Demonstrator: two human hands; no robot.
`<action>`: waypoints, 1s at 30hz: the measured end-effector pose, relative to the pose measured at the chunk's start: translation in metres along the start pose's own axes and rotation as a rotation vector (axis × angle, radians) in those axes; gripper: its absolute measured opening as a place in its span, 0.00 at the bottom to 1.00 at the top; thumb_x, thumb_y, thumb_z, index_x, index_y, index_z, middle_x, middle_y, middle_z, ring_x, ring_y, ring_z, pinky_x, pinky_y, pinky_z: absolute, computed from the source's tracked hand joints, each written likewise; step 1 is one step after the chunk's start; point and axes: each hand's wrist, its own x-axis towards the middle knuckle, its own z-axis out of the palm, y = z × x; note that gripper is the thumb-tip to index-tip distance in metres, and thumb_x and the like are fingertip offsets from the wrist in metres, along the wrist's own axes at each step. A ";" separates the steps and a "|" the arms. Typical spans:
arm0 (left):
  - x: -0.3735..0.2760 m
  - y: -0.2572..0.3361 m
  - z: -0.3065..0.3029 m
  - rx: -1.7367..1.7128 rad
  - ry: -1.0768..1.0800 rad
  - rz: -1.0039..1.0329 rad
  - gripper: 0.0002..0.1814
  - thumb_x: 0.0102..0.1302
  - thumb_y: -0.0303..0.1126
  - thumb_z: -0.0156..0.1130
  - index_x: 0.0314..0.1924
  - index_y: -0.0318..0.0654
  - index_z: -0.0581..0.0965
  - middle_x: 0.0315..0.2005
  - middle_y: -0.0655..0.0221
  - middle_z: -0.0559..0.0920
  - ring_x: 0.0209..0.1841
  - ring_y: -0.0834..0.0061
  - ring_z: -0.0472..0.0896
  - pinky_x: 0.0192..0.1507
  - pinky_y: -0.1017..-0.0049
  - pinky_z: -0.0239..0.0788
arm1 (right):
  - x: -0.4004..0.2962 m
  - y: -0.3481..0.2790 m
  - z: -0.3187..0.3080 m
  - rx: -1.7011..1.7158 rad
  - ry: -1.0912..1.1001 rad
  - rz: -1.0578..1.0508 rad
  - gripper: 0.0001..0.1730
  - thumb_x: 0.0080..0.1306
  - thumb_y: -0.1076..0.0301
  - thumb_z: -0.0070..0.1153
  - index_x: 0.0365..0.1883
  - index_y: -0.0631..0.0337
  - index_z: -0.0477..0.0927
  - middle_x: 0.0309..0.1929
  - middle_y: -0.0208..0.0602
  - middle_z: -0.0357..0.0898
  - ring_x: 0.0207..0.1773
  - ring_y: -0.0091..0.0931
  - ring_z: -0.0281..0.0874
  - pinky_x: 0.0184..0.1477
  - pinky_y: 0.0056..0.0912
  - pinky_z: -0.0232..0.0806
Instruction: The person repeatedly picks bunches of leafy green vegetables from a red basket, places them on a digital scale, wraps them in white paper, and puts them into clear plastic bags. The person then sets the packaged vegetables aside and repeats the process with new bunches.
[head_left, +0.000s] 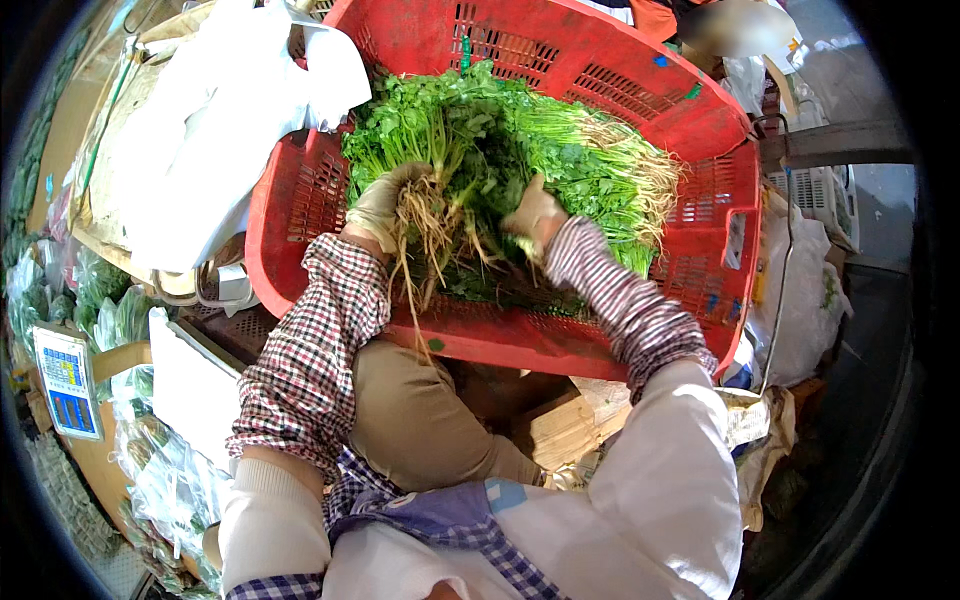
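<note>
A large red plastic crate (592, 45) with slotted walls holds leafy greens with long pale roots. My left hand (382, 206), in a thin glove, is closed around a bunch of the leafy greens (442, 142) near its base, its brown roots hanging towards me. My right hand (536, 217), also gloved and somewhat blurred, is just right of that bunch among darker leaves; whether it grips any stems cannot be told. Behind and right of it lies a pile of the greens (585, 150), roots pointing right. Checked sleeve covers are on both forearms.
White plastic bags (202, 127) lie on a surface at the left. Below them stand a scale with a keypad (67, 382) and plastic-bagged vegetables (157, 442). A bent metal rod (784, 285) stands right of the crate. Wooden pieces (562, 431) lie under the crate's near edge.
</note>
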 end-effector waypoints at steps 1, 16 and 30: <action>-0.004 0.000 0.007 0.016 0.006 0.031 0.11 0.61 0.33 0.53 0.40 0.34 0.73 0.29 0.62 0.79 0.27 0.67 0.79 0.31 0.67 0.77 | -0.012 0.004 -0.023 0.153 -0.124 -0.013 0.18 0.59 0.60 0.56 0.36 0.69 0.78 0.27 0.41 0.77 0.22 0.23 0.70 0.24 0.28 0.67; -0.119 -0.025 0.106 -0.249 -0.301 0.080 0.09 0.62 0.29 0.51 0.39 0.32 0.73 0.31 0.62 0.80 0.29 0.70 0.81 0.29 0.68 0.79 | -0.153 0.054 -0.075 1.320 -0.036 -0.675 0.14 0.58 0.76 0.49 0.44 0.64 0.71 0.33 0.37 0.77 0.30 0.26 0.77 0.31 0.25 0.73; -0.309 0.050 0.178 0.152 -0.737 0.510 0.10 0.59 0.26 0.54 0.39 0.29 0.73 0.33 0.57 0.79 0.32 0.67 0.81 0.35 0.72 0.79 | -0.341 -0.026 -0.218 0.937 -0.097 -1.129 0.14 0.54 0.64 0.57 0.37 0.59 0.75 0.27 0.35 0.76 0.22 0.24 0.72 0.27 0.24 0.69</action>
